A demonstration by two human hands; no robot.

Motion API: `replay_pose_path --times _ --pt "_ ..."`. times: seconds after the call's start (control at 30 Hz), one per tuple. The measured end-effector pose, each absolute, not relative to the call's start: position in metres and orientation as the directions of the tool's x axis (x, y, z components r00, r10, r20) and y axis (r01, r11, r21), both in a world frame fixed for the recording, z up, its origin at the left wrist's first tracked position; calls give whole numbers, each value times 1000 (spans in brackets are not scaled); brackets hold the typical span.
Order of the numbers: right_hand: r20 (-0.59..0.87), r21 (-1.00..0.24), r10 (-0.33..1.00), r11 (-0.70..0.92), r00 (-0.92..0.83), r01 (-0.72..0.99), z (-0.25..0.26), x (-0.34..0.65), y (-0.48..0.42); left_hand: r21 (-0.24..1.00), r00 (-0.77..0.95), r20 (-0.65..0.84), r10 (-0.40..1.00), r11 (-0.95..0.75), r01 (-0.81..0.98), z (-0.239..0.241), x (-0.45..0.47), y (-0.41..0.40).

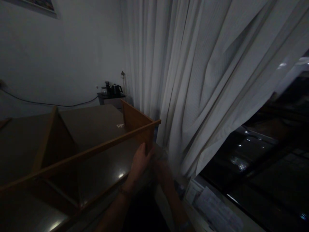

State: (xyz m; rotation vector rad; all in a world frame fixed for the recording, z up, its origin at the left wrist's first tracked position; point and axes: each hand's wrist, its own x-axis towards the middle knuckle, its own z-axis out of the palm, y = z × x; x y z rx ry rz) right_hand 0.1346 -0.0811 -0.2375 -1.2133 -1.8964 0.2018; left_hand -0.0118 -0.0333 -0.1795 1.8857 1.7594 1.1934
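The room is dim. My left hand point(140, 161) reaches up to the near right corner of a wooden desk partition point(142, 129), fingers curled against its end panel; I cannot see anything in it. My right hand point(160, 164) sits just beside it, lower and darker, pressed close to the left hand near the same corner. Its fingers are lost in shadow. The brown desk point(96, 125) with wooden dividers stretches away to the left.
White curtains point(193, 80) hang right of the desk, partly pulled back from a dark window point(265, 154). A small side table with a kettle point(117, 89) stands against the far wall. A cable runs along the wall. Papers point(212, 206) lie on the sill below.
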Motion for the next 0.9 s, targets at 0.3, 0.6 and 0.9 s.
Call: replay_pose_path --times 0.3,0.6,0.9 --pt "248 -865 956 147 155 479 -220 126 -62 708 -111 359 927 -193 679 -180 -11 -34" --pt "369 -820 914 236 166 522 -224 130 -63 700 -98 354 930 -195 687 -177 -11 -35" --pt "598 -520 799 450 -67 726 -242 145 -74 694 -89 361 928 -204 690 -177 -11 -35"
